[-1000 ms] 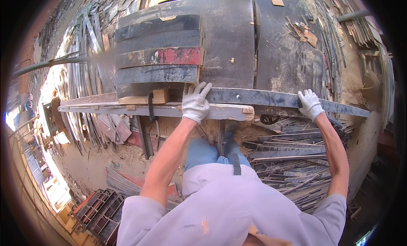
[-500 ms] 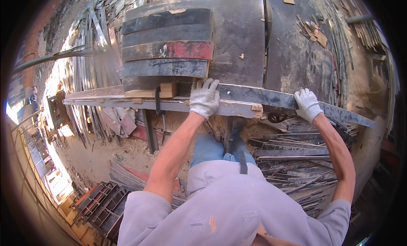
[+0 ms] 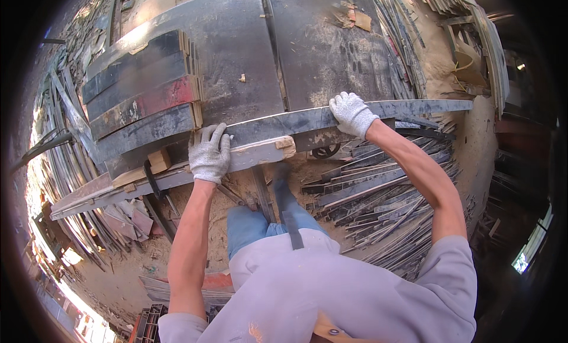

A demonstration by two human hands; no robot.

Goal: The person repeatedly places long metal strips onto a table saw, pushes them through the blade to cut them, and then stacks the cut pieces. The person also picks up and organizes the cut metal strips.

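My left hand (image 3: 210, 155), in a grey-white knit glove, lies over the near edge of a worktable (image 3: 236, 59). Its fingers bend onto the left part of a long dark plywood strip (image 3: 278, 125), hiding that end. Beneath the palm runs a grey wooden rail (image 3: 254, 155) with a chipped right end. Farther right, my gloved right hand (image 3: 353, 115) grips the same strip from above, fingers over its far edge. The strip stretches on past it to the right. Just left of my left hand is a stack of dark boards (image 3: 139, 94), one partly red.
A dark clamp (image 3: 152, 180) and a small wood block (image 3: 158, 161) sit on the rail's left part. Loose strips (image 3: 378, 189) pile up below right; more scrap strips (image 3: 71, 118) lie at left. Wood scraps (image 3: 355, 16) rest at the table's far side. A table leg (image 3: 262, 192) stands before my legs.
The view has turned to the right, so table, boards and hands appear farther left and tilted. Both hands keep nearly the same places on the strip.
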